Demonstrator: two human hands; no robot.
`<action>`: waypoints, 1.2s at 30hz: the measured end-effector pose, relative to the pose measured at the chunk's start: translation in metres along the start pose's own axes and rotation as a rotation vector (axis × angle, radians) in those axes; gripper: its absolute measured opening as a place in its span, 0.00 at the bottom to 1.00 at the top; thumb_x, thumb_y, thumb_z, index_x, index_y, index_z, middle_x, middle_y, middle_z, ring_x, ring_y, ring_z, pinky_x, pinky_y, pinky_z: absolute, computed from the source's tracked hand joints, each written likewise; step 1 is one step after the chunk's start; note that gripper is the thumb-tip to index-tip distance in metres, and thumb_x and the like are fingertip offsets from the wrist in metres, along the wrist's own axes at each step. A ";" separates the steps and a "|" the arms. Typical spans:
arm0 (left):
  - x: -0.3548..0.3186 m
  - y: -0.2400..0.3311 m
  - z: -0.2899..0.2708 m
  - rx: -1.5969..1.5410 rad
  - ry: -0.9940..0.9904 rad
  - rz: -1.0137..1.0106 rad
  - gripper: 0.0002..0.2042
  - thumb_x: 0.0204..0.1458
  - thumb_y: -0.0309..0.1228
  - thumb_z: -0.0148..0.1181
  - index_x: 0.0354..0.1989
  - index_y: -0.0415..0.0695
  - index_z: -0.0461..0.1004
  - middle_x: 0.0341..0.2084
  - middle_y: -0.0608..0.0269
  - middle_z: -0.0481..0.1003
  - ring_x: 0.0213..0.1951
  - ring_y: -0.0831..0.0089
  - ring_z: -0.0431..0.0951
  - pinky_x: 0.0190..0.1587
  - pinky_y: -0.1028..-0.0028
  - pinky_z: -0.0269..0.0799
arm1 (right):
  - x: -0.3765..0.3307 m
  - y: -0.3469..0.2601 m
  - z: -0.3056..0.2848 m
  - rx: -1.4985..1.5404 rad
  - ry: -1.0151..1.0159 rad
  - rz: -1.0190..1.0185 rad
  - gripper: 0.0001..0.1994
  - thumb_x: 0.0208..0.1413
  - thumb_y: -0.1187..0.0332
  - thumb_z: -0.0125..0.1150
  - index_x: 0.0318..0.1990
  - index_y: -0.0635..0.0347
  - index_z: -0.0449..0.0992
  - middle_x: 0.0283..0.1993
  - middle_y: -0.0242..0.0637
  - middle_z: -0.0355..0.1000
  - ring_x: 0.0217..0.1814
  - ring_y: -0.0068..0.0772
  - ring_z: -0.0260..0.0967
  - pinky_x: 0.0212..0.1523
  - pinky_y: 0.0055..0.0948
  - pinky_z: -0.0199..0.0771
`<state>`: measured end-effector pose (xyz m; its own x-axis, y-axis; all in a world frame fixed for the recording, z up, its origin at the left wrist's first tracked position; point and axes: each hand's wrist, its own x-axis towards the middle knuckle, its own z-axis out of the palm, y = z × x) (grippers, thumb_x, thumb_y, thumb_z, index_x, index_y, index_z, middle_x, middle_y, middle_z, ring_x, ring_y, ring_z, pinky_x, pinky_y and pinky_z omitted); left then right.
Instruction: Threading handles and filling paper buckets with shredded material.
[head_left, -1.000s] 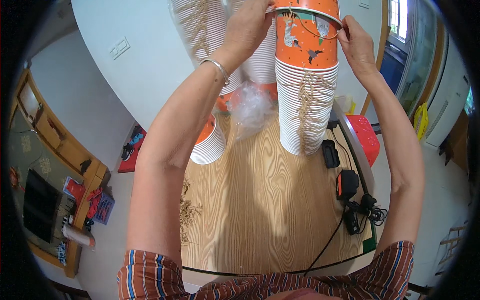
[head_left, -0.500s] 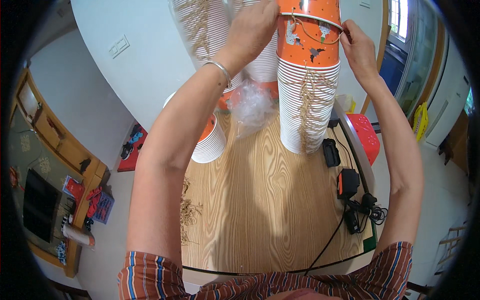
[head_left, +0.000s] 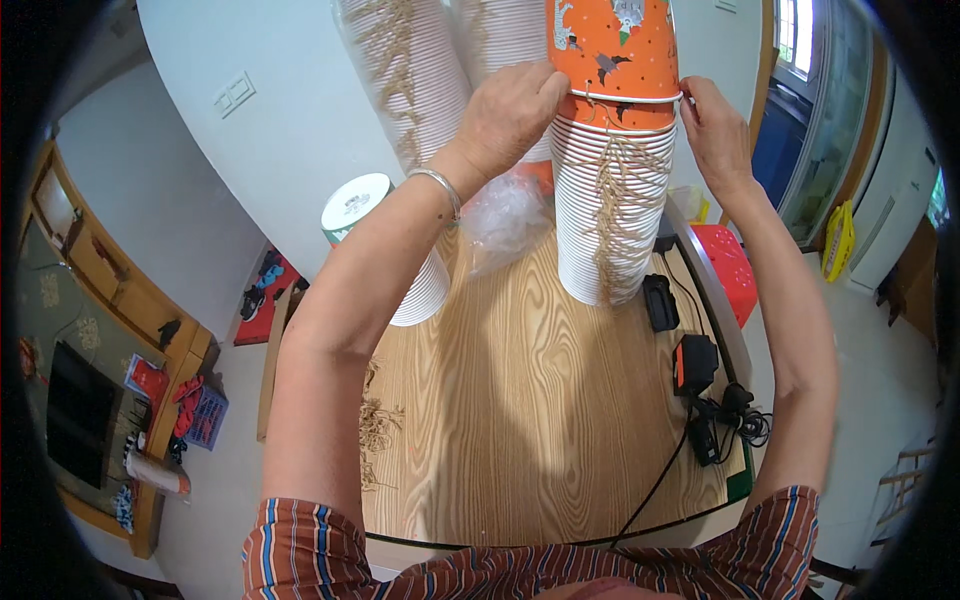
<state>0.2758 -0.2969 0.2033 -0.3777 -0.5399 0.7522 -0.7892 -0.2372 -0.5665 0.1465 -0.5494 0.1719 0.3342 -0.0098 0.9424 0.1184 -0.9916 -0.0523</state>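
Note:
An orange paper bucket [head_left: 615, 55] with bat pictures is upside down, its white rim lowest, over the top of a tall stack of matching buckets [head_left: 607, 215]. My left hand [head_left: 510, 115] pinches its rim on the left. On the other side, my right hand [head_left: 716, 135] is closed at the same rim. The top of the bucket is cut off by the picture's edge. A loop of twine shows just under the rim, and many twine loops [head_left: 612, 200] hang down the stack's near side.
More bagged bucket stacks [head_left: 420, 80] lean at the back, beside crumpled clear plastic [head_left: 505, 220]. A shorter stack [head_left: 424, 295] and a white-topped cylinder [head_left: 358, 203] are partly behind my left arm. Loose twine [head_left: 378, 425] lies left; a black charger [head_left: 695, 365] and cables lie right.
Both hands have moved down with the upper bucket. It now covers more of the orange bucket beneath, leaving only a narrow orange band above the stacked rims.

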 end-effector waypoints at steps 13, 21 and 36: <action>-0.002 0.015 -0.005 0.034 -0.048 0.007 0.09 0.46 0.22 0.59 0.35 0.41 0.70 0.30 0.59 0.73 0.33 0.62 0.75 0.36 0.67 0.73 | -0.008 0.008 0.005 -0.029 -0.013 -0.030 0.07 0.60 0.70 0.54 0.44 0.57 0.69 0.43 0.44 0.72 0.41 0.54 0.73 0.37 0.46 0.73; -0.002 0.020 -0.004 0.054 -0.037 0.054 0.09 0.45 0.23 0.59 0.36 0.40 0.70 0.33 0.59 0.74 0.34 0.63 0.76 0.37 0.68 0.73 | -0.010 0.015 0.013 -0.021 0.005 -0.051 0.08 0.60 0.69 0.54 0.46 0.55 0.69 0.44 0.42 0.73 0.40 0.54 0.73 0.37 0.46 0.73; -0.001 0.029 -0.004 0.026 -0.044 0.049 0.11 0.43 0.22 0.60 0.36 0.40 0.69 0.33 0.60 0.73 0.33 0.63 0.75 0.36 0.67 0.72 | -0.015 0.017 0.014 -0.024 -0.032 -0.031 0.07 0.61 0.68 0.52 0.45 0.56 0.70 0.46 0.42 0.73 0.41 0.55 0.73 0.38 0.46 0.73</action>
<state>0.2517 -0.3000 0.1877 -0.3933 -0.5862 0.7083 -0.7573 -0.2303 -0.6111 0.1571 -0.5644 0.1526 0.3607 0.0242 0.9324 0.1069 -0.9941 -0.0155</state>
